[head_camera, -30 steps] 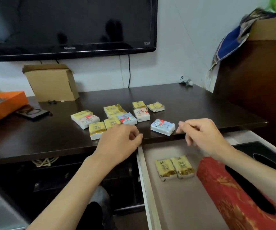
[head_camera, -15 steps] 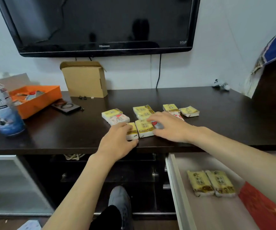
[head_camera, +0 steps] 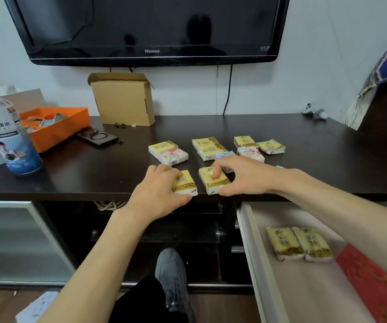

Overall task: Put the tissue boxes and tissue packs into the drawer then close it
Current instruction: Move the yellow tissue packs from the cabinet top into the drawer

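Several small tissue packs lie on the dark TV stand (head_camera: 71,169). My left hand (head_camera: 157,194) grips a yellow pack (head_camera: 184,183) at the stand's front edge. My right hand (head_camera: 243,176) holds a second yellow pack (head_camera: 213,180) beside it, index finger on top and thumb at its front. More packs (head_camera: 208,148) sit behind them. The open drawer (head_camera: 253,248) at lower right holds two yellow packs (head_camera: 299,243) and a red tissue box (head_camera: 374,283), partly hidden by my right forearm.
A wall-mounted TV (head_camera: 150,29) hangs above. On the stand are a cardboard box (head_camera: 122,101), an orange tray (head_camera: 55,127), a dark phone-like object (head_camera: 97,138) and water bottles (head_camera: 3,134) at left. My shoe (head_camera: 171,273) is on the floor below.
The view turned left and down. My right hand crossed from the blue pack near the drawer to the yellow pack at the front edge. My left hand closed on its yellow pack.
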Tool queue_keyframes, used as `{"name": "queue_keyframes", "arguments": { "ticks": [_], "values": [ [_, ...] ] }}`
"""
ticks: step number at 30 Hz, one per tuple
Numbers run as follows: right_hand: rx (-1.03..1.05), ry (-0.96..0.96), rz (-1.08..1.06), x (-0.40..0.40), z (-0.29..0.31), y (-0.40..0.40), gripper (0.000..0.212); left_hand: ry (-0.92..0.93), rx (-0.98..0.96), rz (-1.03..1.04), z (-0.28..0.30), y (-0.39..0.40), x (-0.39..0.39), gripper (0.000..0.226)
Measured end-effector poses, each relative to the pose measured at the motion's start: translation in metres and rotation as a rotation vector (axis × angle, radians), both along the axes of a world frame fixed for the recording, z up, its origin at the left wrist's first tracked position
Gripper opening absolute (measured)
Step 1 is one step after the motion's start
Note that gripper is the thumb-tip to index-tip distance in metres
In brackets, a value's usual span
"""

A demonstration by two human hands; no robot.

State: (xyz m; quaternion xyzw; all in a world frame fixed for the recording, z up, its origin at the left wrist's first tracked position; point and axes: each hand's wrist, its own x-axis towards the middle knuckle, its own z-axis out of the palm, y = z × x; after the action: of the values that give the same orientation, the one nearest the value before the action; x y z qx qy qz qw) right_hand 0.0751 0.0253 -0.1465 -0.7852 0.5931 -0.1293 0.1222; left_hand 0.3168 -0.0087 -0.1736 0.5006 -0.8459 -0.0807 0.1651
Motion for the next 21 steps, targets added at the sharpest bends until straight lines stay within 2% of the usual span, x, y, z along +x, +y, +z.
{"name": "queue_keyframes", "arguments": {
  "ticks": [3, 6, 10, 17, 19, 21],
  "values": [
    [-0.066, -0.011, -0.012, -0.002, 0.001, 0.012, 0.038, 0.04, 0.002, 0.0, 0.003, 0.009, 0.0, 0.074],
    [-0.134, -0.087, -0.042, -0.014, 0.004, 0.042, 0.052, 0.13, -0.05, -0.008, 0.01, 0.023, -0.002, 0.08],
    [-0.143, -0.07, -0.095, -0.053, -0.009, 0.102, 0.067, 0.248, 0.005, -0.16, 0.016, 0.052, -0.016, 0.087],
    [0.002, 0.131, -0.279, -0.121, -0.045, 0.196, 0.08, 0.078, 0.077, -0.436, -0.002, 0.112, -0.089, 0.088],
    [0.016, 0.223, -0.283, -0.126, -0.052, 0.204, 0.089, 0.006, 0.058, -0.474, -0.014, 0.124, -0.113, 0.076],
    [0.018, 0.305, -0.24, -0.126, -0.055, 0.207, 0.087, -0.043, 0.034, -0.504, -0.027, 0.135, -0.133, 0.066]
  ]
}}
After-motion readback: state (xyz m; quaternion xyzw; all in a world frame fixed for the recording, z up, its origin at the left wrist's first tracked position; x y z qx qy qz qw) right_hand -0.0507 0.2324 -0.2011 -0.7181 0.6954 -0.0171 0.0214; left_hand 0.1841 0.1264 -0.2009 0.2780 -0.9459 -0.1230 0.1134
